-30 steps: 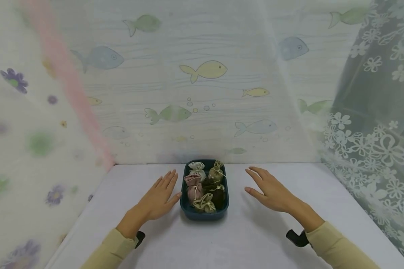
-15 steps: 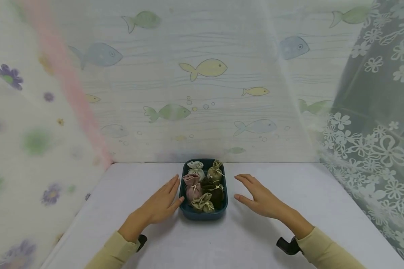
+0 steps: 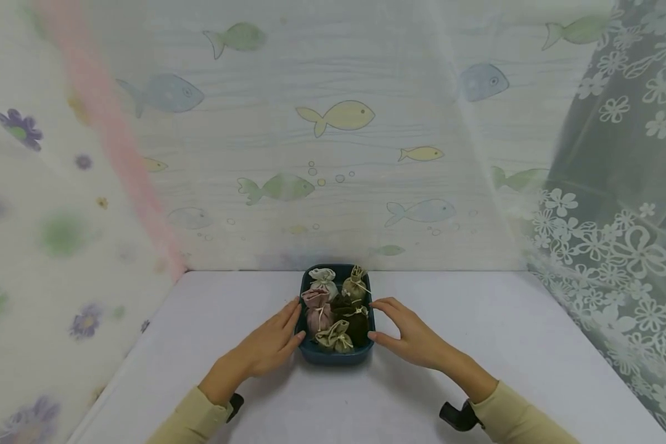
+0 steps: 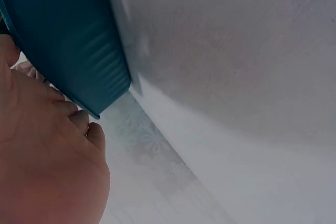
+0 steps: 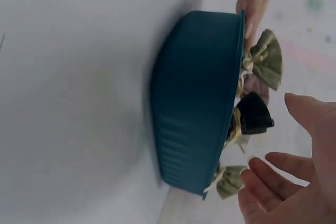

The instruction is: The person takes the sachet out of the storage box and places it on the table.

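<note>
A dark teal plastic basin (image 3: 335, 357) stands on the table with several small drawstring pouches in it. A white pouch (image 3: 324, 283) and an olive pouch (image 3: 354, 287) lie at the far end. A pink pouch (image 3: 319, 317) and a dark brown pouch (image 3: 357, 325) sit in the middle, and a light green pouch (image 3: 335, 338) at the near end. My left hand (image 3: 267, 343) lies along the basin's left rim, fingers fairly straight. My right hand (image 3: 417, 340) is at the right rim, fingers lightly bent; the right wrist view shows a gap between its fingers and the basin (image 5: 197, 98).
White cloth covers the table (image 3: 455, 296). A sheer curtain printed with fish (image 3: 338, 203) hangs behind its far edge. Flowered curtains (image 3: 616, 246) flank both sides.
My right hand has moved left, from well apart to the basin's right rim. My left hand has shifted slightly right to the left rim. The basin and pouches have stayed in place.
</note>
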Available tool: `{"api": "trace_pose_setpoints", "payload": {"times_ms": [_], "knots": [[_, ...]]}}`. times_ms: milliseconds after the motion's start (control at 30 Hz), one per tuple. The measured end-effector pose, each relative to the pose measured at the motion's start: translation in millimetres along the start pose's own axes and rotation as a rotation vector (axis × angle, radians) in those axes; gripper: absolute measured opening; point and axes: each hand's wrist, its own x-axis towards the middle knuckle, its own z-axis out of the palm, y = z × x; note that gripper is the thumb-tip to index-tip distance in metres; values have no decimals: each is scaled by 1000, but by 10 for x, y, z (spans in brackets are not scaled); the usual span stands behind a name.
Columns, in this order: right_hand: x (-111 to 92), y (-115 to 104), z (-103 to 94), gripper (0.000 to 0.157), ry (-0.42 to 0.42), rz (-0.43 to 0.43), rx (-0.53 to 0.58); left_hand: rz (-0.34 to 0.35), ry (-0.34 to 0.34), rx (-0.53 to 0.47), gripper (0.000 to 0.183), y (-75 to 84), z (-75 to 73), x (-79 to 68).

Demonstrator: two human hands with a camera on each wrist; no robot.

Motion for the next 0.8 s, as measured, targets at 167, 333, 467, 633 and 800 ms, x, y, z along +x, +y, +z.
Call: {"api": "trace_pose_setpoints", "payload": {"times_ms": [167, 333, 467, 633, 800], "knots": [[56, -76, 83, 62, -16, -15, 25, -12, -25, -9, 69, -6, 31, -5], [107, -134, 171, 55, -12, -34, 40, -12, -21, -11, 68, 1, 37, 3], [143, -158, 253, 47, -8, -67, 77, -6, -16, -16, 66, 14, 38, 2], [201, -156, 378, 44, -1, -92, 71, -2, -1, -28, 66, 21, 37, -3], [258, -187, 507, 37, 23, -72, 73, -5, 21, -24, 65, 10, 77, -1]]}}
